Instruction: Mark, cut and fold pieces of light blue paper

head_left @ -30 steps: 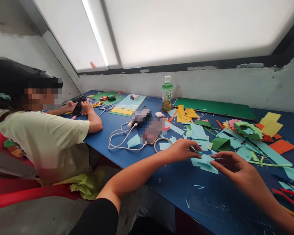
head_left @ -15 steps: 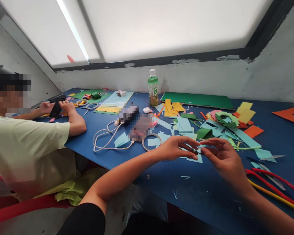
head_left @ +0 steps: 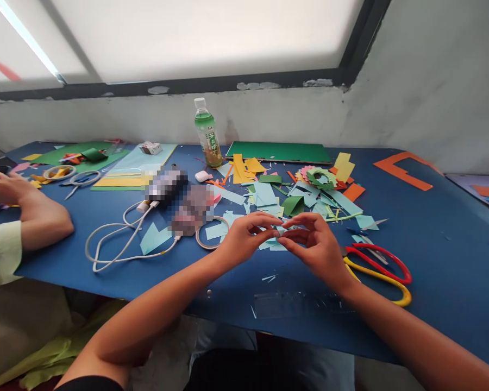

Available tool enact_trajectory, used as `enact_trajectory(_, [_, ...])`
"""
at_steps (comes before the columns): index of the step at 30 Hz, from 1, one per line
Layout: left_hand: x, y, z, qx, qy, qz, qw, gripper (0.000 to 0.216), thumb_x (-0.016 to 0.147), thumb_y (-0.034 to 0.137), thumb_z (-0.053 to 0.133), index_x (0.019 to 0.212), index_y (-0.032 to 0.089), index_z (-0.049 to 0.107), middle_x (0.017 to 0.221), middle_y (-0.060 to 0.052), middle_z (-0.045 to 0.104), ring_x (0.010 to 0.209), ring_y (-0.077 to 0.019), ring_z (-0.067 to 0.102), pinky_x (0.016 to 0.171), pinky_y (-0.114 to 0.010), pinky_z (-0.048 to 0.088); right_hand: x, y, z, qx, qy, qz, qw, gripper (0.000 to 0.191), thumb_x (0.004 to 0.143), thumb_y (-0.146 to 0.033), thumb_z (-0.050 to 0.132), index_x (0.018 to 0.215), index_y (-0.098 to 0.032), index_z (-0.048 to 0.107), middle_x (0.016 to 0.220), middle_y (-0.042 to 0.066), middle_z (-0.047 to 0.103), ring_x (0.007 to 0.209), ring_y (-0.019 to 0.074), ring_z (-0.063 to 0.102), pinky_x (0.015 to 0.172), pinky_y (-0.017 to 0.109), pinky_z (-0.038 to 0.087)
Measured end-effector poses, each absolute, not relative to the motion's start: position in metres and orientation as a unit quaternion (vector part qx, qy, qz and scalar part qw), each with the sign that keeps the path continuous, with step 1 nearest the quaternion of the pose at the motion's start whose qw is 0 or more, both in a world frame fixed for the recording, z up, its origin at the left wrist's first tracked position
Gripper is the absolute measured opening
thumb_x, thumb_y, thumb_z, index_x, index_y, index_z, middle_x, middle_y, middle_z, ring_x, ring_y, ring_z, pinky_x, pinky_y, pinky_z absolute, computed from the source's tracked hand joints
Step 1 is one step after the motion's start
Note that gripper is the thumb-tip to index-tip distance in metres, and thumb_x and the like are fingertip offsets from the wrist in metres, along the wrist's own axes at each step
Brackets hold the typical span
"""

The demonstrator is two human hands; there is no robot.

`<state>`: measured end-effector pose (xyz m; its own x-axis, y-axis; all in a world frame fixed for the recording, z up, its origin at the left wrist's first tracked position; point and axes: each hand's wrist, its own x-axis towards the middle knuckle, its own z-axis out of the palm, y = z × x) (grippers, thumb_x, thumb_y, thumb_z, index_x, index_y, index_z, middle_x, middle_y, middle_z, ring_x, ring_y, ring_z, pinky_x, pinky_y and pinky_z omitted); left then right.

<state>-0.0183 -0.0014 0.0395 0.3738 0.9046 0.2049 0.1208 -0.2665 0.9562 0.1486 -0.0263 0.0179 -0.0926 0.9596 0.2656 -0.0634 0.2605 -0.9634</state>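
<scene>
My left hand (head_left: 248,236) and my right hand (head_left: 313,244) meet fingertip to fingertip just above the blue table (head_left: 452,233). Together they pinch a small light-blue paper piece (head_left: 280,230); most of it is hidden by my fingers. Under and behind my hands lies a scatter of light-blue paper scraps (head_left: 269,198). Red and yellow handled scissors (head_left: 381,266) lie on the table right beside my right wrist.
A green drink bottle (head_left: 208,133) stands at the back, beside a green sheet (head_left: 283,152). A green paper wreath (head_left: 321,177), yellow and orange scraps, a white cable (head_left: 114,239) and a tape ring (head_left: 212,233) lie around. Another person's arm (head_left: 32,209) rests at the left.
My view swung right, so the other person slid mostly out of frame. My hands lifted off the scraps and came together, fingertips now pinching a small light-blue piece.
</scene>
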Motion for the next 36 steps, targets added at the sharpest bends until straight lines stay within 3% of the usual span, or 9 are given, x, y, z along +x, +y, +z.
enact_trajectory(6, [-0.016,-0.003,0.039,0.664,0.407,0.418,0.467,0.025,0.073,0.024,0.068,0.097,0.016,0.066,0.085,-0.005,0.068,0.075,-0.0142,0.064,0.066,-0.024,0.051,0.148,-0.029,0.021,-0.388,-0.557,0.491,0.547,0.031,0.072,-0.029,0.069,0.091,-0.025,0.044,0.091,0.000,0.061,0.073,0.0134,0.066,0.070,0.029,0.056])
enact_trajectory(14, [-0.012,-0.008,0.038,0.633,0.430,0.435,0.474,0.020,0.072,0.021,0.067,0.090,0.014,0.066,0.088,-0.007,0.071,0.078,-0.0164,0.068,0.066,-0.023,0.055,0.146,-0.027,0.019,-0.387,-0.531,0.518,0.547,0.031,0.073,-0.028,0.069,0.091,-0.025,0.044,0.094,-0.001,0.060,0.072,0.0121,0.064,0.065,0.026,0.054])
enact_trajectory(20, [-0.011,-0.011,0.036,0.617,0.418,0.432,0.508,0.030,0.071,0.020,0.067,0.100,0.013,0.065,0.093,-0.008,0.071,0.089,-0.0201,0.067,0.075,-0.026,0.056,0.143,-0.027,0.018,-0.388,-0.520,0.525,0.551,0.031,0.072,-0.026,0.068,0.090,-0.025,0.043,0.092,-0.002,0.057,0.071,0.0113,0.064,0.064,0.025,0.053])
enact_trajectory(26, [-0.013,-0.012,0.034,0.660,0.435,0.425,0.442,0.032,0.074,0.021,0.064,0.104,0.015,0.064,0.093,-0.008,0.071,0.090,-0.0220,0.067,0.077,-0.030,0.056,0.141,-0.028,0.018,-0.396,-0.546,0.491,0.552,0.032,0.072,-0.027,0.069,0.091,-0.025,0.043,0.090,-0.002,0.057,0.073,0.0119,0.063,0.066,0.027,0.054])
enact_trajectory(31, [-0.011,-0.013,0.036,0.714,0.435,0.413,0.362,0.023,0.075,0.018,0.061,0.098,0.019,0.066,0.093,-0.004,0.071,0.086,-0.0202,0.068,0.067,-0.026,0.056,0.142,-0.027,0.018,-0.404,-0.545,0.481,0.556,0.030,0.073,-0.029,0.068,0.090,-0.025,0.043,0.089,-0.001,0.057,0.077,0.0133,0.062,0.069,0.029,0.054])
enact_trajectory(36, [-0.012,-0.011,0.040,0.686,0.436,0.399,0.424,0.026,0.073,0.019,0.064,0.099,0.018,0.065,0.097,-0.006,0.070,0.083,-0.0199,0.068,0.062,-0.024,0.055,0.144,-0.024,0.017,-0.399,-0.528,0.500,0.559,0.029,0.074,-0.030,0.067,0.090,-0.025,0.043,0.091,0.000,0.058,0.077,0.0142,0.062,0.070,0.031,0.054])
